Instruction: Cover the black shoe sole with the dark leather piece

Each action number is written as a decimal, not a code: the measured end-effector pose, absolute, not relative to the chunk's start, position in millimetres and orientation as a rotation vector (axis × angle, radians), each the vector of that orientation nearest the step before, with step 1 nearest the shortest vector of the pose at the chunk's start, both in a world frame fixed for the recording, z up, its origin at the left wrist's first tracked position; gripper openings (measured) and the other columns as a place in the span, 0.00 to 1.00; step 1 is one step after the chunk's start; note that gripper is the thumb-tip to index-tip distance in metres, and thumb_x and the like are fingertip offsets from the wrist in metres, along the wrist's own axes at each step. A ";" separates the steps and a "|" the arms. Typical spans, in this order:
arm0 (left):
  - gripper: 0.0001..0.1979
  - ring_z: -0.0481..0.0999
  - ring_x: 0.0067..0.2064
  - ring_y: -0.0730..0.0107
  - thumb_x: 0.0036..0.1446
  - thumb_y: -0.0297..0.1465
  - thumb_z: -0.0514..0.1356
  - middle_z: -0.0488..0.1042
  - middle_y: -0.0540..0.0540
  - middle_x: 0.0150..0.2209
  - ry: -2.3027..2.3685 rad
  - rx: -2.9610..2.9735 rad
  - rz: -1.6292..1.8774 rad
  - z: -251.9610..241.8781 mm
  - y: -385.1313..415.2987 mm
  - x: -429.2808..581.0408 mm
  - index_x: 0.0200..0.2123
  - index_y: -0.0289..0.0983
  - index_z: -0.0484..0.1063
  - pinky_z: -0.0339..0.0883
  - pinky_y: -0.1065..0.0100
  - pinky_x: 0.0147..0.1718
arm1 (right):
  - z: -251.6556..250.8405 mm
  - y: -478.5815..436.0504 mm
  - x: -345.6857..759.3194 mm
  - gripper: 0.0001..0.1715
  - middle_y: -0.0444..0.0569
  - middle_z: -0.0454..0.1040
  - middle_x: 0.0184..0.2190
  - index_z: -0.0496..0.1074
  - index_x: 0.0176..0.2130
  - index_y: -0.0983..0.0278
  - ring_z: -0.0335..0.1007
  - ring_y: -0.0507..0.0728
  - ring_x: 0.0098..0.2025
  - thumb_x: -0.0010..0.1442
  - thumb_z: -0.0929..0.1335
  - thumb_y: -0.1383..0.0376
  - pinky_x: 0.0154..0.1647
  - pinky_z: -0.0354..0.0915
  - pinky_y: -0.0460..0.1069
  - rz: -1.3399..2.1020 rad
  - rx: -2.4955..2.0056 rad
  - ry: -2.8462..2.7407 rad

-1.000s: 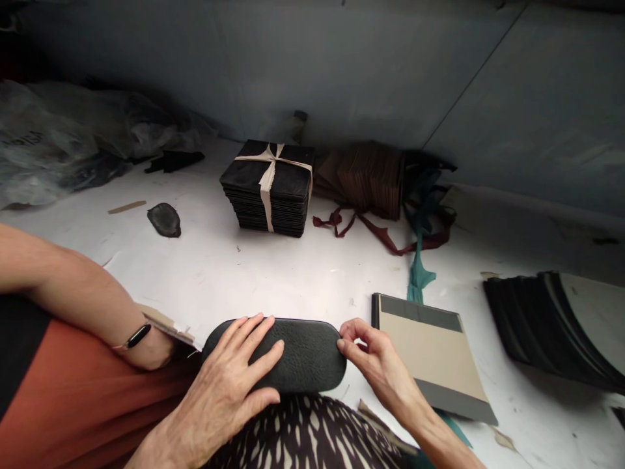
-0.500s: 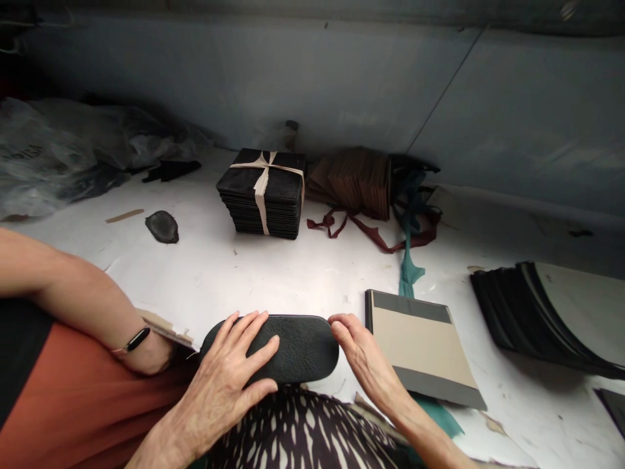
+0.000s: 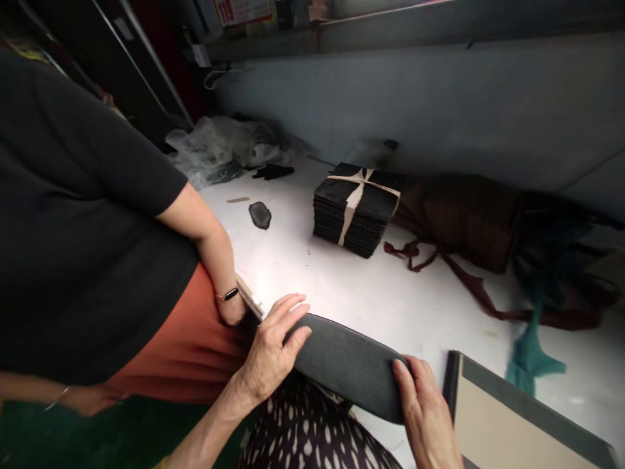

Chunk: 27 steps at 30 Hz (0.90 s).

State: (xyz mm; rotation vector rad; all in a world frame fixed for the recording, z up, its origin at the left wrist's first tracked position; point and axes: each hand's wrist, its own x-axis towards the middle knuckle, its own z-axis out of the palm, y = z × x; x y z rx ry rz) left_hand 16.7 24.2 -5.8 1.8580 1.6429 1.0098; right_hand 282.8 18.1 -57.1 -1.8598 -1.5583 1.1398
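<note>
Oblong black panel (image 3: 351, 368): over patterned fabric (image 3: 312, 426), at the white table's (image 3: 312, 280) near edge.
Tied black stack (image 3: 367, 218): on the table beyond the panel, bound crosswise with pale strip (image 3: 352, 203).
Right hand (image 3: 427, 410): fingers clamped on the panel's right end, thumb on its upper face.
Left hand (image 3: 273, 352): at the left end, fingers extended, thumb apart.
Dark scrap (image 3: 260, 215): left of the stack.

We see a white table (image 3: 336, 286), bright across its middle and dim along its back edge. Behind the table we have a grey wall (image 3: 463, 117), and higher behind the table, a ledge (image 3: 415, 40). Beyond the table's far left end stand dark panels (image 3: 134, 62) with pale strips. Above the table's back left we spot a red-and-white sign (image 3: 243, 11); below its near left, green floor (image 3: 156, 440).
</note>
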 end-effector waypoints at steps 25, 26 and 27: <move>0.23 0.49 0.27 0.74 0.59 0.49 0.53 0.48 0.54 0.23 1.624 1.112 0.898 -39.5 13.0 6.7 0.24 0.37 0.54 0.46 0.69 0.26 | -52.9 19.6 293.7 0.32 0.45 0.68 0.33 0.67 0.43 0.60 0.65 0.58 0.37 0.63 0.53 0.39 0.41 0.61 0.51 1.252 -1.902 -1.630; 0.23 0.49 0.27 0.74 0.59 0.49 0.53 0.48 0.54 0.23 1.630 1.111 0.900 -38.9 12.6 7.1 0.24 0.37 0.54 0.46 0.69 0.26 | -49.6 23.5 294.5 0.33 0.47 0.68 0.35 0.68 0.43 0.60 0.66 0.59 0.38 0.63 0.53 0.39 0.42 0.62 0.53 1.180 -1.898 -1.735; 0.23 0.49 0.27 0.74 0.59 0.50 0.53 0.48 0.54 0.23 1.634 1.113 0.900 -37.7 12.4 7.5 0.24 0.37 0.54 0.46 0.69 0.26 | -45.6 28.0 293.3 0.35 0.49 0.69 0.38 0.69 0.45 0.61 0.66 0.61 0.41 0.63 0.52 0.39 0.44 0.62 0.55 1.054 -1.883 -1.858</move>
